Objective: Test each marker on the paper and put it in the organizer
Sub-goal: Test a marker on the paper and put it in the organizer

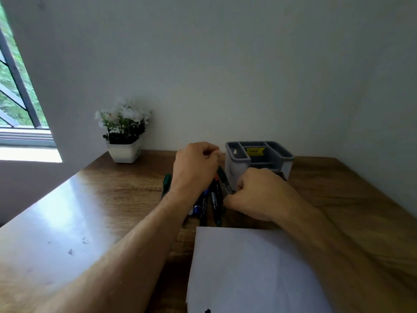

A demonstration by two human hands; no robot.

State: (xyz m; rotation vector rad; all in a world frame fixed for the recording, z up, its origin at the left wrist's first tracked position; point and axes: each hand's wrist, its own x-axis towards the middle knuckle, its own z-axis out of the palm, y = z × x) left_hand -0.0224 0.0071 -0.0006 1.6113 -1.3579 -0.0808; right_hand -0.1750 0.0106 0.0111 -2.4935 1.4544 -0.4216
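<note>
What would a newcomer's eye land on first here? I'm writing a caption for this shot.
Two hands meet mid-desk over a cluster of markers: the left hand and right hand both hold one dark marker. Behind them stands a grey organizer, with white paper in front.

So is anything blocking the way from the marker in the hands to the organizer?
Nothing visible. The marker is held between the left hand and right hand, right beside the organizer, whose open top looks empty.
</note>
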